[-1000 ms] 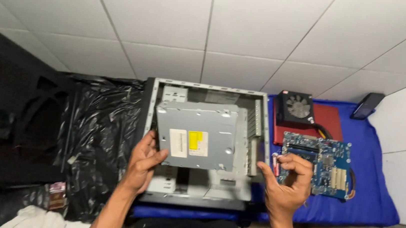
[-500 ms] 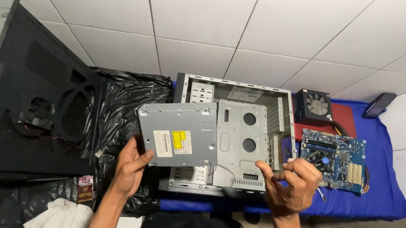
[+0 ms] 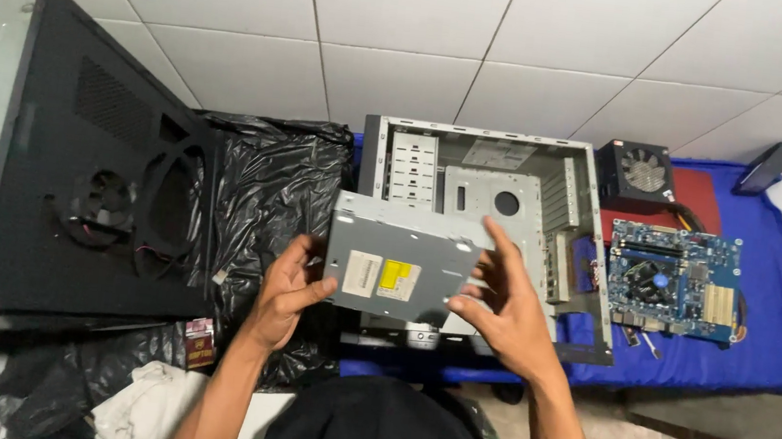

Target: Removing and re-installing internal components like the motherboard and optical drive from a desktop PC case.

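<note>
Now the grey optical drive (image 3: 403,260) sits further toward the person than half a second ago, when it lay level over the open computer case (image 3: 490,222); it is lifted clear of the case's near-left corner and tilted. The left hand (image 3: 290,288) has shifted to the drive's left edge and grips it, thumb on top beside the white label. The right hand (image 3: 506,301), which earlier was curled shut near the case's right wall, is now spread against the drive's right edge, fingers (image 3: 503,244) extended, steadying it rather than clenched.

The case lies on its side on the blue mat (image 3: 778,318), mostly bare metal inside: one drive cage with slotted rails at the far left and a perforated plate in the middle. On the mat, right of the case, lie one blue motherboard (image 3: 674,281), and beyond it one black power supply (image 3: 635,172) with its fan facing up. One black side panel (image 3: 87,159) with a fan leans at the left, beside one black plastic bag (image 3: 269,178) spread on the tiled floor
</note>
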